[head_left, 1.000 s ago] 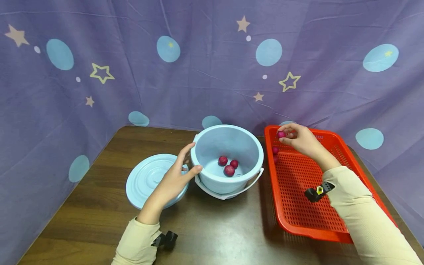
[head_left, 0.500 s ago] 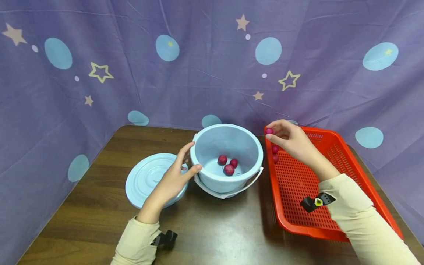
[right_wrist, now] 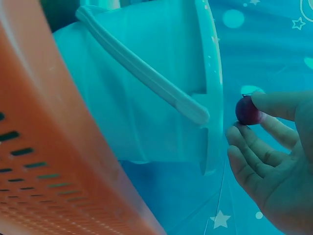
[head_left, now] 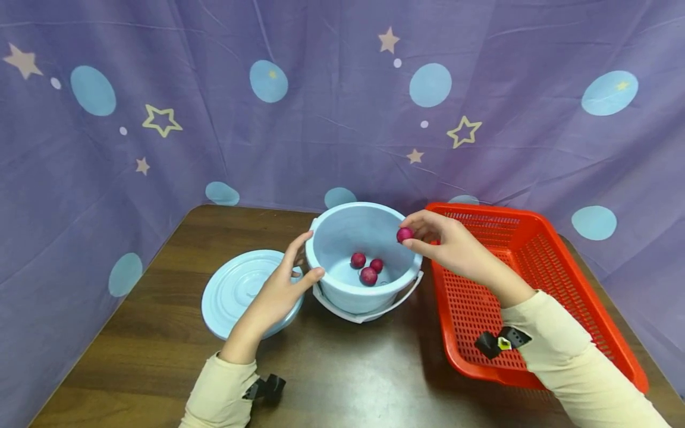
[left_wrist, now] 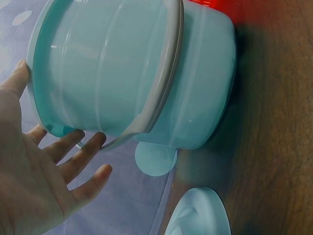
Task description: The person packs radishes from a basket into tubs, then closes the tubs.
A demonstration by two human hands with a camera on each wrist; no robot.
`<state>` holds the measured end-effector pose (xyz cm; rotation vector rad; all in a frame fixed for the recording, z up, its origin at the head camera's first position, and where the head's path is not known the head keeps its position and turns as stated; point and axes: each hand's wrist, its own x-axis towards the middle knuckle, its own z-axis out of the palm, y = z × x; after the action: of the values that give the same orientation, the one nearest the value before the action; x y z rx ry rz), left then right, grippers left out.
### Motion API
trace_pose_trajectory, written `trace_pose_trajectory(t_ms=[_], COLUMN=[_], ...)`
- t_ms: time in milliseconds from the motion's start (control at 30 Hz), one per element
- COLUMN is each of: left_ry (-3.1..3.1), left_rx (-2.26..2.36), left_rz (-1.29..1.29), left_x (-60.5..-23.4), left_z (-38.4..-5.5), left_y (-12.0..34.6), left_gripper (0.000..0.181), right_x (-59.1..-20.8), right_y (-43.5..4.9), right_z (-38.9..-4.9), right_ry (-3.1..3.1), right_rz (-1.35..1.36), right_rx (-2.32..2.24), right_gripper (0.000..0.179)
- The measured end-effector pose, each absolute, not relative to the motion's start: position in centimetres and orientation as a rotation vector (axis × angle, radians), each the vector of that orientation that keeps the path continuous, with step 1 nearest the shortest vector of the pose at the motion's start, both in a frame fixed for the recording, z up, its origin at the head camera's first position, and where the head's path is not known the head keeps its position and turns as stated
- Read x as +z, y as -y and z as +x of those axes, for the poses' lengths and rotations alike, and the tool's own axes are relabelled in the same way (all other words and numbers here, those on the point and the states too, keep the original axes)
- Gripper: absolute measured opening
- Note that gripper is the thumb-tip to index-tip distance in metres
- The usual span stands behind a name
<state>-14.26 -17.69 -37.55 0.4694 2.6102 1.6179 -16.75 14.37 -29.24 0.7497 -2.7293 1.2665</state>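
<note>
My right hand [head_left: 446, 241] pinches a small round magenta radish [head_left: 405, 235] between thumb and fingertips, over the right rim of the light blue bucket [head_left: 355, 302]. In the right wrist view that radish [right_wrist: 248, 110] shows a short thin stalk, just outside the bucket's rim [right_wrist: 211, 88]. Three more radishes [head_left: 368, 276] lie on the bucket's floor. My left hand [head_left: 280, 291] rests on the bucket's left rim with thumb and fingers spread. In the left wrist view its fingers [left_wrist: 80, 164] are loosely extended beside the bucket wall and handle [left_wrist: 161, 78].
A red perforated basket [head_left: 446, 333] stands right of the bucket; my right forearm crosses over it. At the left lies a round light blue lid [head_left: 230, 297], partly behind my left hand. A purple patterned cloth [head_left: 321, 142] hangs behind the dark wooden table [head_left: 342, 380].
My right hand has carried the radish from above the basket's far left corner leftward to the bucket's right rim. The left hand stays on the bucket.
</note>
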Motion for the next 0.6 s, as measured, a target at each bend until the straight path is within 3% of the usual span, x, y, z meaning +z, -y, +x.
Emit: trace_pose_trajectory(t_ms=[600], left_ry=[-2.604], left_rx=[1.613], left_rz=[0.469], left_x=[-37.45], left_z=[-14.17], left_y=[17.84], left_gripper=[0.069], right_x=[-29.91], right_y=[-15.26], right_z=[-17.37], right_ry=[2.694], right_rz=[0.734], right_rx=[1.256], right_gripper=[0.026])
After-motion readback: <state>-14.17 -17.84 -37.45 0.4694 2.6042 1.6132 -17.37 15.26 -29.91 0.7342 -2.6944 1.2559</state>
